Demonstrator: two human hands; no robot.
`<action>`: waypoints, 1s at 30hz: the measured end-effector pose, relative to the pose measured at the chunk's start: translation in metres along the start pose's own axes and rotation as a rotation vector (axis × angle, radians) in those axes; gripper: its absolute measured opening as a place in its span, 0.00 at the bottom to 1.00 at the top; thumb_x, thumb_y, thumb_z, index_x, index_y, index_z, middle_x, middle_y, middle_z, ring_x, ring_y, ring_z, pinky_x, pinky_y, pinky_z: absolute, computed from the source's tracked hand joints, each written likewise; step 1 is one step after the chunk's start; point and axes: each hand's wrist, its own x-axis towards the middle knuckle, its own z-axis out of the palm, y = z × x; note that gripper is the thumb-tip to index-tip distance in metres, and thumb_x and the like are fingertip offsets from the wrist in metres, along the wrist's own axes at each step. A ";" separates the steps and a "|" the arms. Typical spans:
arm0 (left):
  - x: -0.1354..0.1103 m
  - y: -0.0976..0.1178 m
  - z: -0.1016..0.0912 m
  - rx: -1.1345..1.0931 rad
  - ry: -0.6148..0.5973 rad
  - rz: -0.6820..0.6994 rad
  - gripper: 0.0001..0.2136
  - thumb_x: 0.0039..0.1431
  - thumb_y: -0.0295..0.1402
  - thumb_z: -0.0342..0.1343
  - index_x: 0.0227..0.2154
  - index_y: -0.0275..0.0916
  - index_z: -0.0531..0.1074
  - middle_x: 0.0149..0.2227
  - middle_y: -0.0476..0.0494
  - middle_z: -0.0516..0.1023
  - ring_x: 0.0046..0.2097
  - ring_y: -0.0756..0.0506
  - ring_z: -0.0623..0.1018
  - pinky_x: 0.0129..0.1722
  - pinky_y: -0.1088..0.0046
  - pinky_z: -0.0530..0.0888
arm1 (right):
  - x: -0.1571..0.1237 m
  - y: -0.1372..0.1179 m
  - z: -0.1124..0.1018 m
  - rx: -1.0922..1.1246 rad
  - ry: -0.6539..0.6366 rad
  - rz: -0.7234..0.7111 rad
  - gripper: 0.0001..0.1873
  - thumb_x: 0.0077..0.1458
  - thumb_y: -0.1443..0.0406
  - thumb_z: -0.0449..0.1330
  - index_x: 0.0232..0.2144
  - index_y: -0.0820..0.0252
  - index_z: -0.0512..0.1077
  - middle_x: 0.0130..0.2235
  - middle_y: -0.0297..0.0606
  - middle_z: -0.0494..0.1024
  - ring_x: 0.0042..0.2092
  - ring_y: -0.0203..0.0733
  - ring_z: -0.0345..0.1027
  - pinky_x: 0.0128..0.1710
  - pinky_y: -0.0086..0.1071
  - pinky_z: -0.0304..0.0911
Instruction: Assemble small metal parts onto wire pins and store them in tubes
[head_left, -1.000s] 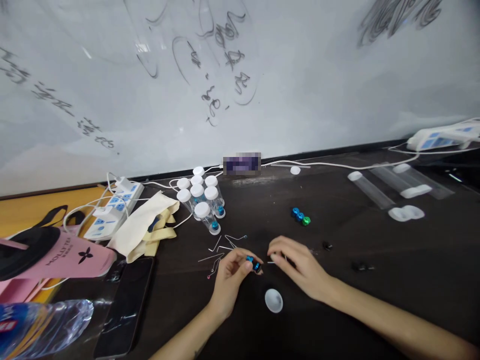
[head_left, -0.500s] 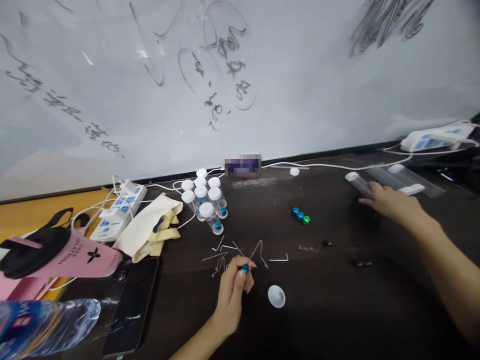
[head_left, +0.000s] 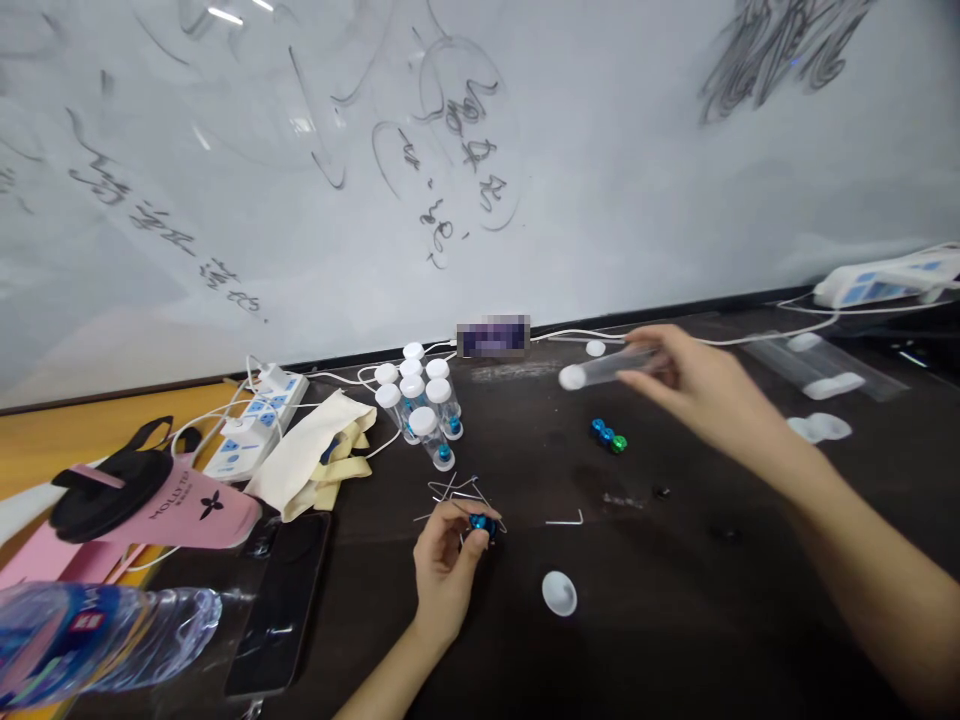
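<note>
My left hand [head_left: 446, 555] is closed in a pinch on a small blue bead [head_left: 480, 523] with a thin bent wire, low over the dark table. Several loose bent wire pins [head_left: 450, 492] lie just beyond it, and one more pin [head_left: 564, 520] lies to its right. My right hand [head_left: 705, 395] is raised above the table and grips a clear plastic tube [head_left: 607, 368] with a white cap, held sideways. Below the tube sit two blue beads and a green one [head_left: 607, 437]. A loose white cap [head_left: 559, 593] lies near my left hand.
A cluster of white-capped vials [head_left: 418, 398] stands behind the pins. On the left are a cloth bag [head_left: 315, 455], power strip [head_left: 259, 420], pink cup [head_left: 161, 505], phone [head_left: 281, 600] and water bottle [head_left: 97, 640]. More clear tubes [head_left: 810, 360] and caps [head_left: 821, 428] lie at right.
My right hand has picked up a clear capped tube from the right and carried it left and up over the beads. My left hand keeps the blue bead, shifted slightly back.
</note>
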 end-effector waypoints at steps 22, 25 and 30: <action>-0.001 -0.006 0.007 0.156 -0.172 -0.040 0.13 0.66 0.37 0.47 0.45 0.39 0.74 0.33 0.44 0.72 0.34 0.48 0.70 0.36 0.71 0.67 | -0.022 -0.083 0.032 0.121 -0.327 -0.416 0.16 0.67 0.62 0.51 0.51 0.61 0.72 0.42 0.43 0.72 0.38 0.44 0.70 0.38 0.38 0.66; -0.004 -0.008 0.008 0.093 -0.181 -0.050 0.13 0.67 0.37 0.47 0.45 0.39 0.73 0.31 0.45 0.71 0.32 0.49 0.69 0.35 0.71 0.66 | -0.032 -0.092 0.027 0.237 -0.447 -0.406 0.14 0.67 0.62 0.53 0.49 0.58 0.74 0.43 0.40 0.72 0.36 0.40 0.70 0.38 0.36 0.66; -0.008 -0.012 0.014 -0.139 -0.245 -0.149 0.14 0.64 0.43 0.50 0.41 0.38 0.73 0.29 0.45 0.70 0.30 0.49 0.68 0.31 0.71 0.65 | -0.039 -0.099 0.035 0.693 -0.781 -0.340 0.08 0.63 0.66 0.57 0.40 0.57 0.77 0.43 0.36 0.73 0.37 0.35 0.73 0.40 0.30 0.68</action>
